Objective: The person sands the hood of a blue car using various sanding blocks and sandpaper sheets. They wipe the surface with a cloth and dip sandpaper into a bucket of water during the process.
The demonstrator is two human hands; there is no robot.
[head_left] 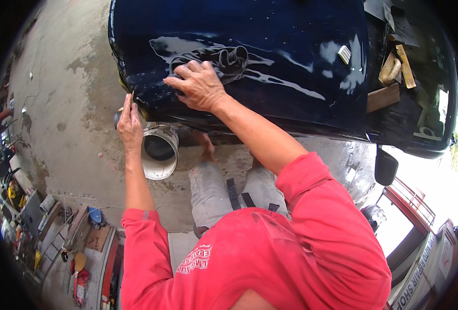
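The dark blue car hood [291, 31] is wet, with pale reflections and small water drops on it. My right hand [200, 85] presses on a bunched dark grey cloth [231, 62] near the hood's front left part, its fingers bent over the near end. Lower and to the left, my left hand [130, 124] is at the hood's front corner. Its fingers are stretched out together, the tips at the edge, and I make out nothing held in it. A white bucket [173, 160] with a dark inside stands on the floor just below that corner.
A small white ridged block [344, 54] lies on the hood's right side. Wood pieces [406, 67] and dark sheets rest by the windshield. The side mirror [385, 166] juts toward me. Tools and a cluttered rack [79, 232] stand at the lower left, on the concrete floor [58, 119].
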